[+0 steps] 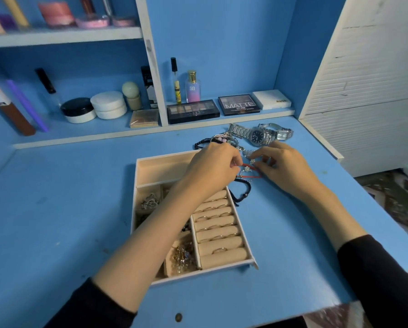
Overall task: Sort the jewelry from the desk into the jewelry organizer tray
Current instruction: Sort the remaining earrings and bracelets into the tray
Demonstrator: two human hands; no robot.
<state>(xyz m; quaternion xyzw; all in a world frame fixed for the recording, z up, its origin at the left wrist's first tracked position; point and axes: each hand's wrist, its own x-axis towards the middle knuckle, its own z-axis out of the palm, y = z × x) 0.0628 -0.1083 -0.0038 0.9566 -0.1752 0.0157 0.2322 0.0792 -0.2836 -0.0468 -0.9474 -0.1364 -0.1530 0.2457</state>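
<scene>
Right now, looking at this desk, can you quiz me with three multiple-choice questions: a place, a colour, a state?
1. Where are the watches? A on a wrist; B on the desk; C on a shelf.
2. What colour is the cord that the left hand and right hand pinch? A red; B green; C yellow.
3. The tray has ring rolls that are: A bare; B lidded; C holding rings.
Key: B, they lie on the desk behind the hands; A, the cord shows red between the fingers; C, rings sit across the rolls.
</scene>
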